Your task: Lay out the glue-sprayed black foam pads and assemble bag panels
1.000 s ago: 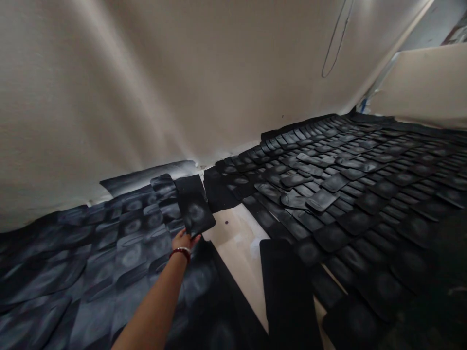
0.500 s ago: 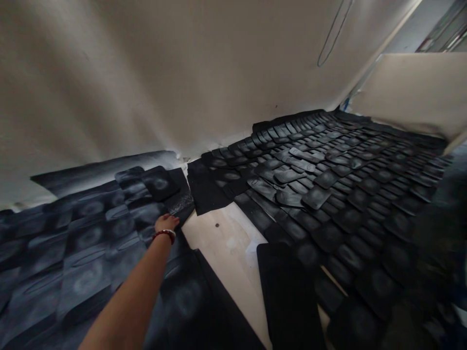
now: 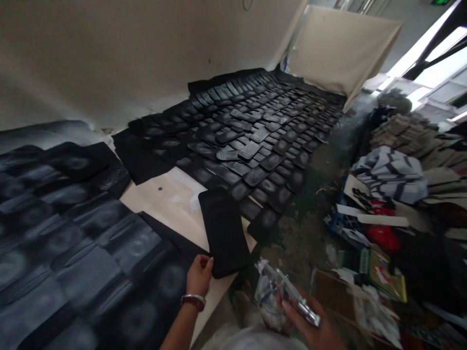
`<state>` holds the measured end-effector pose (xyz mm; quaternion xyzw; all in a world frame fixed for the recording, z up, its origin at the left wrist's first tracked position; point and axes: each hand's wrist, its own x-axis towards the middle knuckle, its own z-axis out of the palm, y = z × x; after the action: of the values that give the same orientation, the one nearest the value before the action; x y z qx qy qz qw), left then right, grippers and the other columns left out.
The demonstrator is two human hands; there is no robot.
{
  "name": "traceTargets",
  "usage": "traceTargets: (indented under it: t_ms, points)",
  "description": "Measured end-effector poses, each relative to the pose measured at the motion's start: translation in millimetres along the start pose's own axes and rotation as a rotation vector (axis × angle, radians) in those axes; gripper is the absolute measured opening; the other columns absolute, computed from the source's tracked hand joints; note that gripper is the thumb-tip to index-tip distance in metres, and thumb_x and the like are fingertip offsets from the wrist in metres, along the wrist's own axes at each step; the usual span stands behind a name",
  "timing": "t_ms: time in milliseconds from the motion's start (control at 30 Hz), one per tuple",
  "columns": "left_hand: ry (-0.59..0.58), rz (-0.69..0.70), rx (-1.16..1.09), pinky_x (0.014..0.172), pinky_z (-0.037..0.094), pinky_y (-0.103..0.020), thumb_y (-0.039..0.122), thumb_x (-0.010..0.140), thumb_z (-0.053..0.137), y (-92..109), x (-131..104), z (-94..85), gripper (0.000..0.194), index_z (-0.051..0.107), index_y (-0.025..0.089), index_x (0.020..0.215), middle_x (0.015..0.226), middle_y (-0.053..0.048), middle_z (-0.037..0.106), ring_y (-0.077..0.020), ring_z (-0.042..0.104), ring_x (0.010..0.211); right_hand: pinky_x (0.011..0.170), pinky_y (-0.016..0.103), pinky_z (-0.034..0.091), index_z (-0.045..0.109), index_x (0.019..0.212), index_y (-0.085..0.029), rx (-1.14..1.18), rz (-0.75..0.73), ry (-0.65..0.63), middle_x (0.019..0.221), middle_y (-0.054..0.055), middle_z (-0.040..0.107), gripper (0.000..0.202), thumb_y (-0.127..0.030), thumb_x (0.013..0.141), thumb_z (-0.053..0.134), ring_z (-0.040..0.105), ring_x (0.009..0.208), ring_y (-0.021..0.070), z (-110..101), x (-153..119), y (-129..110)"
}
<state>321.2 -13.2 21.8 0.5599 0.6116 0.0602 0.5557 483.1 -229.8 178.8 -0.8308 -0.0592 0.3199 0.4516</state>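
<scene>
My left hand (image 3: 199,275), with a red bracelet at the wrist, touches the near corner of a long black rubber mat (image 3: 223,231) that lies on the beige board (image 3: 171,199). My fingers curl at that mat's edge; whether they grip it is unclear. My right hand (image 3: 310,328) holds a silver spray gun (image 3: 284,291) low in the view, over the floor. Several black moulded pads (image 3: 251,126) lie in overlapping rows across the board ahead and more dark pads (image 3: 73,233) lie at the left.
A beige wall (image 3: 127,53) rises behind the pads. A tan panel (image 3: 339,43) leans at the far end. Right of the board, the dirty floor (image 3: 302,233) holds a blue crate (image 3: 346,223), red items, papers, a cardboard box and folded cloth (image 3: 390,170).
My view swung right and down. My left hand let go of the pad at the far left and came back to the long black mat. My right hand with the spray gun came into view.
</scene>
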Motion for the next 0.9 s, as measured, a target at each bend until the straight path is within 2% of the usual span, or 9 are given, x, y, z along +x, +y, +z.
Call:
traceTargets:
  t_ms: [67,133,300,500,700,800,900]
  points:
    - [0.055,0.023,0.125,0.048,0.041,-0.025,0.044,0.073,0.054,-4.8,-5.5,14.2,0.025,0.05,0.019,0.076,0.064,-0.003,0.061,-0.0161,0.058,0.053,0.092,0.038,0.048,0.068,0.102,-0.021,0.007,0.029,-0.089,0.101,0.008,0.07,0.05,-0.053,0.063,0.07,0.063,0.099,0.0289,-4.9,2.4,10.3]
    - [0.076,0.01,0.201,0.05,0.04,-0.025,0.043,0.074,0.054,-8.5,-5.9,20.3,0.023,0.05,0.02,0.074,0.064,-0.003,0.062,-0.0175,0.06,0.055,0.096,0.041,0.045,0.067,0.105,-0.02,-0.01,0.043,-0.15,0.109,0.009,0.067,0.049,-0.048,0.065,0.071,0.059,0.106,0.0298,-10.0,2.8,16.4]
    - [0.009,-0.078,0.246,0.049,0.04,-0.026,0.045,0.074,0.052,-4.4,-6.9,21.3,0.025,0.049,0.02,0.067,0.053,-0.003,0.061,-0.0187,0.06,0.05,0.098,0.041,0.043,0.064,0.11,-0.019,0.033,0.09,-0.132,0.112,0.009,0.066,0.052,-0.045,0.066,0.071,0.058,0.108,0.0283,-15.2,0.3,15.3]
    - [-0.102,-0.159,0.138,0.045,0.041,-0.026,0.044,0.074,0.053,6.5,-10.3,18.6,0.026,0.05,0.019,0.065,0.059,-0.006,0.066,-0.0186,0.061,0.049,0.097,0.04,0.044,0.064,0.107,-0.018,0.042,0.007,-0.137,0.109,0.01,0.067,0.047,-0.046,0.07,0.067,0.059,0.106,0.0283,-16.2,1.7,8.8]
    - [-0.159,-0.22,-0.047,0.047,0.043,-0.025,0.035,0.071,0.056,2.6,-9.5,17.1,0.019,0.051,0.017,0.068,0.062,-0.006,0.067,-0.0189,0.065,0.055,0.093,0.037,0.048,0.069,0.1,-0.02,-0.014,0.071,-0.013,0.105,0.008,0.07,0.05,-0.046,0.057,0.076,0.06,0.104,0.0295,-31.2,-0.8,10.5]
    - [-0.158,-0.225,-0.094,0.046,0.042,-0.023,0.033,0.071,0.056,2.5,-9.8,17.4,0.018,0.05,0.017,0.069,0.06,-0.005,0.066,-0.0183,0.065,0.055,0.092,0.037,0.049,0.071,0.096,-0.021,-0.04,0.104,-0.02,0.104,0.007,0.07,0.05,-0.045,0.053,0.078,0.06,0.105,0.0295,-32.4,-2.9,10.8]
    - [-0.162,-0.234,-0.099,0.045,0.042,-0.023,0.033,0.072,0.055,3.1,-10.0,17.8,0.017,0.049,0.017,0.069,0.058,-0.004,0.065,-0.0177,0.064,0.053,0.092,0.037,0.049,0.069,0.099,-0.021,-0.003,0.101,-0.061,0.105,0.007,0.07,0.05,-0.045,0.056,0.076,0.061,0.104,0.0288,-23.4,-2.8,15.4]
